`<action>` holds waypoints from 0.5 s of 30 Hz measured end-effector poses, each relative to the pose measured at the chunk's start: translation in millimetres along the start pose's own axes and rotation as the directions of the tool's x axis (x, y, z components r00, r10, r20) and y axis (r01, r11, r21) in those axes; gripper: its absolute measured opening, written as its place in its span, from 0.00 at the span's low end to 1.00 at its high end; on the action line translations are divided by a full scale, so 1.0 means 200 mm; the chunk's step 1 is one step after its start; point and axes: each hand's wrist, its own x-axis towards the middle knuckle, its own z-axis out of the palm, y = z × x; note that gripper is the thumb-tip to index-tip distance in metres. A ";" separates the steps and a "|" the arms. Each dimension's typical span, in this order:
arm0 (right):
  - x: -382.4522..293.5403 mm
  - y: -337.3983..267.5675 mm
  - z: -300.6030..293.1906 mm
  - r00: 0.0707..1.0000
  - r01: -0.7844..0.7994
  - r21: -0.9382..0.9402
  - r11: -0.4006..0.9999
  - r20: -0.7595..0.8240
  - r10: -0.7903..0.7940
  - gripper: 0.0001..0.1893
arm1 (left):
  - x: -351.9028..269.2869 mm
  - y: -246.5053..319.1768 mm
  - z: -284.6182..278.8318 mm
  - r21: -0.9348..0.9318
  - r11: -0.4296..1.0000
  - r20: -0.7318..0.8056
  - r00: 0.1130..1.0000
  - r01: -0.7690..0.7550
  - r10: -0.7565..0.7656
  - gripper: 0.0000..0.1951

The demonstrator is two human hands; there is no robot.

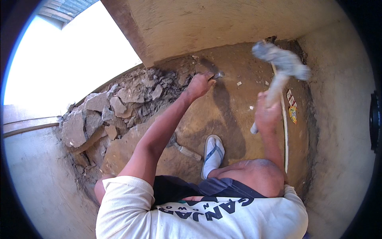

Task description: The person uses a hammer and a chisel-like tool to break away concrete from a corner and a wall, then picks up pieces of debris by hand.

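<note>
My left hand (201, 85) grips a short metal chisel (219, 74), its bright end showing past my fingers. Broken concrete and loose earth (156, 85) lie just left of that hand. In my right hand (268, 115) is a hammer with a pale handle. The grey hammer head (282, 61) is raised and blurred by motion, up and to the right of the chisel, apart from it. The brown floor (235, 119) beneath is solid on the right and broken up along the left.
Rubble slabs (98, 103) line the doorway side. A handled tool (189, 152) lies beside my sandalled foot (214, 152). Along the right runs a thin pale stick (285, 134), near a yellow wrapper (293, 115). Plastered walls (337, 119) stand close at the right and ahead.
</note>
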 end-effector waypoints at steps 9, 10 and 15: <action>0.02 0.00 0.03 0.904 -0.206 -0.068 0.976 0.368 0.217 0.20 | -0.06 -0.08 0.10 0.003 1.000 -0.145 0.989 0.026 -0.025 0.16; 0.01 -0.05 -0.02 0.909 -0.248 -0.032 0.968 0.337 0.244 0.20 | -0.06 -0.06 0.10 0.012 0.997 -0.093 0.993 0.080 -0.079 0.18; 0.03 -0.21 -0.10 0.963 -0.223 0.228 0.948 0.204 0.178 0.16 | -0.11 0.00 0.16 0.009 0.992 -0.178 0.977 0.122 -0.119 0.24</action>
